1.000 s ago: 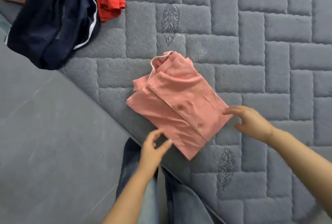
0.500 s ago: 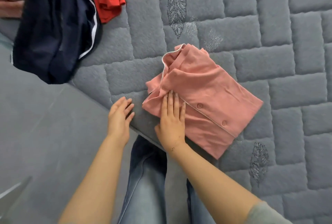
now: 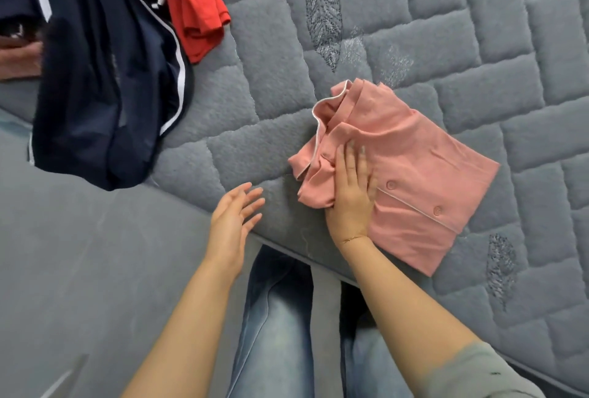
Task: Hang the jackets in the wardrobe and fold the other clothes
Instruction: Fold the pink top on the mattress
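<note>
A folded pink shirt [image 3: 411,180] lies on the quilted grey bed [image 3: 478,62], close to its near edge, collar end to the left and buttoned placket facing up. The right hand [image 3: 350,193] rests flat on the collar end, its fingers [image 3: 353,158] straight and held together, pressing the cloth without curling round it. The left hand [image 3: 234,216] hovers just left of the shirt above the bed edge, fingers slightly spread, relaxed and touching nothing. The shirt looks light, soft and limp; it would likely sag and unfold if lifted by one corner, so support under both short ends, or a flat palm beneath the stack, seems the safer hold. The bunched collar is the loosest part and probably needs smoothing. At far left, a navy jacket [image 3: 95,94] with white piping and a red garment [image 3: 191,8] lie well apart from the shirt, not yet dealt with.
</note>
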The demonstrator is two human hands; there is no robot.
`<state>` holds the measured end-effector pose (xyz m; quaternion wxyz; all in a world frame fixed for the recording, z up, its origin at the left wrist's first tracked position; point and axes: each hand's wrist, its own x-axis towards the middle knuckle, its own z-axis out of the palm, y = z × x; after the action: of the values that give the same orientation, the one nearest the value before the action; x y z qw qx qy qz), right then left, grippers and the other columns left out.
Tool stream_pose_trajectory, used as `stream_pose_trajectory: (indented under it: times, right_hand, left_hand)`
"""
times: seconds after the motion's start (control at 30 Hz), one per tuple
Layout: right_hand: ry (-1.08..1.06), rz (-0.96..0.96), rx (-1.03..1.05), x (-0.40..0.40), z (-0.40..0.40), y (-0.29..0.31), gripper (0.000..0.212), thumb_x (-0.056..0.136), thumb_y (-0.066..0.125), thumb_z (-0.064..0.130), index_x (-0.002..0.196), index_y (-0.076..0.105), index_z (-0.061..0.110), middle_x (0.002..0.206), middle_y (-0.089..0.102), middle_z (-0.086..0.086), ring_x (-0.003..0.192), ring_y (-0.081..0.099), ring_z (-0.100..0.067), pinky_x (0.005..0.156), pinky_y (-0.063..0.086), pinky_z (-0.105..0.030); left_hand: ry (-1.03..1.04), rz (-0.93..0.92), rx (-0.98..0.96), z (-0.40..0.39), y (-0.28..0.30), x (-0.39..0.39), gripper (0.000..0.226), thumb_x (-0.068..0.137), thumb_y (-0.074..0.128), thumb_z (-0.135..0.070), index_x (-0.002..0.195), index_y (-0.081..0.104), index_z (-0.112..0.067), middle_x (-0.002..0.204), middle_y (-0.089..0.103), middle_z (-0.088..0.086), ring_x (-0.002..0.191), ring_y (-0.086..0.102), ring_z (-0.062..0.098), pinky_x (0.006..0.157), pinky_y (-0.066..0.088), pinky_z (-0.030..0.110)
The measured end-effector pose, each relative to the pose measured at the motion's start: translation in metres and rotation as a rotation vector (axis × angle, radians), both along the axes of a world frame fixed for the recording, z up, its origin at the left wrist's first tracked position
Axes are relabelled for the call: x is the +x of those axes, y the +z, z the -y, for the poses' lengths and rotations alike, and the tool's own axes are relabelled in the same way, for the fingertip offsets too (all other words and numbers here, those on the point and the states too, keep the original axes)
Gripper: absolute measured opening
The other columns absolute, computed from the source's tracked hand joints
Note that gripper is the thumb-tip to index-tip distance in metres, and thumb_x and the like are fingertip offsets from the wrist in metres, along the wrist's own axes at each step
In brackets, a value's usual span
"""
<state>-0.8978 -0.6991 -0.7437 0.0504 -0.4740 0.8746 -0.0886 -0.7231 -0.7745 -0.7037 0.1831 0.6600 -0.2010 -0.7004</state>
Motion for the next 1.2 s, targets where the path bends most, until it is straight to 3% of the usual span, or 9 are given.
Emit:
stream_pose_trajectory:
  times: [0.17, 0.3, 0.5, 0.6, 0.77, 0.9, 1.0, 1.07, 1.2]
  right_hand:
    - [-0.043, 0.558, -0.132, -0.016, -0.003, 0.031, 0.064, 0.077, 0.054, -0.018, 0.137, 0.053, 0.005, 0.147, 0.048, -0.011, 0.141, 0.038, -0.031, 0.118, 0.026, -0.051]
    - [-0.303, 1.166, -0.234, -0.051, -0.01, 0.106, 0.027, 0.096, 0.061, 0.015, 0.121, 0.068, 0.023, 0.126, 0.067, 0.004, 0.123, 0.059, -0.014, 0.106, 0.046, -0.038]
    - [-0.615, 1.71, -0.265, -0.11, -0.03, 0.198, 0.033, 0.091, 0.061, 0.025, 0.123, 0.065, 0.019, 0.122, 0.069, -0.009, 0.114, 0.065, -0.022, 0.087, 0.055, -0.031]
    - [-0.715, 1.893, -0.24, -0.124, -0.044, 0.222, 0.031, 0.09, 0.055, 0.024, 0.113, 0.072, 0.014, 0.114, 0.072, -0.011, 0.106, 0.069, -0.022, 0.08, 0.058, -0.032]
    - [-0.72, 1.968, -0.305, -0.17, -0.035, 0.221, 0.033, 0.088, 0.054, 0.03, 0.107, 0.076, 0.014, 0.109, 0.074, -0.007, 0.106, 0.069, -0.017, 0.082, 0.059, -0.032]
    - [-0.752, 1.781, -0.254, -0.226, -0.004, 0.155, 0.05, 0.095, 0.052, 0.035, 0.138, 0.051, 0.009, 0.115, 0.068, -0.006, 0.111, 0.064, -0.015, 0.093, 0.054, -0.03]
    - [-0.847, 1.524, -0.179, -0.248, -0.025, 0.089, 0.049, 0.101, 0.051, 0.024, 0.147, 0.039, 0.01, 0.111, 0.061, -0.002, 0.106, 0.058, -0.016, 0.102, 0.043, -0.029]
    - [-0.918, 1.411, -0.16, -0.241, -0.062, 0.056, 0.047, 0.1, 0.054, 0.02, 0.145, 0.04, 0.012, 0.113, 0.061, -0.004, 0.109, 0.057, -0.019, 0.106, 0.04, -0.033]
    - [-0.878, 1.412, -0.091, -0.18, -0.137, 0.033, 0.029, 0.094, 0.063, 0.026, 0.12, 0.061, 0.013, 0.109, 0.07, -0.003, 0.098, 0.066, -0.017, 0.084, 0.053, -0.032]
  left_hand:
    - [-0.047, -0.014, 0.016, 0.006, 0.011, -0.004, 0.018, 0.103, 0.047, -0.024, 0.112, 0.062, -0.021, 0.107, 0.074, -0.003, 0.101, 0.069, 0.011, 0.086, 0.051, 0.029]
    - [-0.235, -0.096, 0.039, 0.009, 0.034, -0.012, 0.023, 0.102, 0.05, -0.024, 0.123, 0.058, -0.023, 0.126, 0.066, 0.0, 0.121, 0.06, 0.016, 0.097, 0.048, 0.033]
    - [-0.602, -0.208, -0.179, 0.015, 0.071, -0.03, 0.094, 0.07, 0.084, -0.034, 0.146, 0.03, -0.044, 0.149, 0.041, -0.019, 0.139, 0.035, -0.001, 0.111, 0.031, 0.03]
    - [-0.709, -0.32, -0.16, 0.022, 0.095, -0.042, 0.104, 0.06, 0.085, -0.05, 0.147, 0.036, -0.024, 0.14, 0.055, -0.013, 0.129, 0.048, -0.001, 0.104, 0.038, 0.021]
    - [-0.574, -0.541, -0.04, 0.033, 0.123, -0.083, 0.075, 0.061, 0.082, -0.064, 0.125, 0.065, -0.028, 0.129, 0.066, -0.001, 0.119, 0.062, 0.013, 0.088, 0.054, 0.026]
    - [-0.489, -0.286, -0.099, 0.055, 0.094, -0.153, 0.072, 0.071, 0.066, -0.072, 0.127, 0.061, -0.027, 0.117, 0.071, -0.006, 0.109, 0.067, 0.013, 0.088, 0.056, 0.03]
    - [-0.601, 0.011, -0.021, 0.039, 0.043, -0.17, 0.045, 0.086, 0.051, -0.071, 0.098, 0.062, -0.029, 0.082, 0.065, -0.012, 0.085, 0.06, 0.013, 0.086, 0.046, 0.034]
    - [-0.628, 0.16, -0.061, 0.013, 0.01, -0.152, 0.025, 0.096, 0.053, -0.049, 0.103, 0.056, -0.026, 0.091, 0.062, -0.007, 0.092, 0.056, 0.015, 0.08, 0.043, 0.031]
    - [-0.513, 0.189, -0.071, -0.04, -0.004, -0.105, 0.031, 0.093, 0.063, -0.037, 0.115, 0.051, -0.019, 0.099, 0.064, -0.004, 0.093, 0.061, 0.012, 0.082, 0.049, 0.028]
